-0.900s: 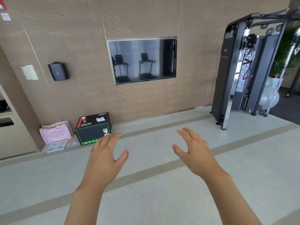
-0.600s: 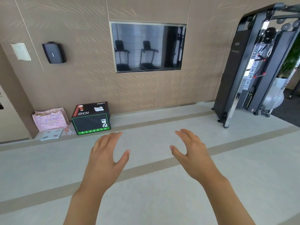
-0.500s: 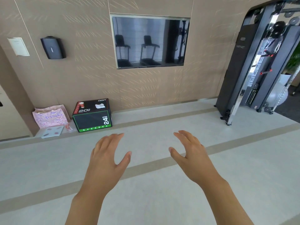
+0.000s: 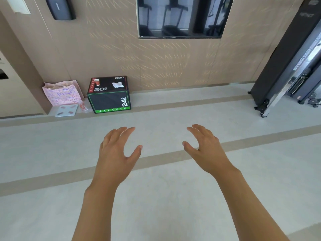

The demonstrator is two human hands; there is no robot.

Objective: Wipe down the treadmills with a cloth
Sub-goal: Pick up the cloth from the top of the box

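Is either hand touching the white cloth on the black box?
Apart. In the head view both the left hand and right hand hover over bare floor, well short of the cloth.

Black box (image 4: pixel 111 100) marked "DOIT", "20", "24"

Single head-worn view, forward and downward, near the hands (image 4: pixel 161 152), perhaps slightly tilted.

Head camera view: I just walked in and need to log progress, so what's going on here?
Nobody is wiping yet. The left hand and right hand hang open and empty above the floor. A crumpled white cloth lies beside a red cup on the black box by the wall. Treadmills appear only as reflections in the dark wall screen.
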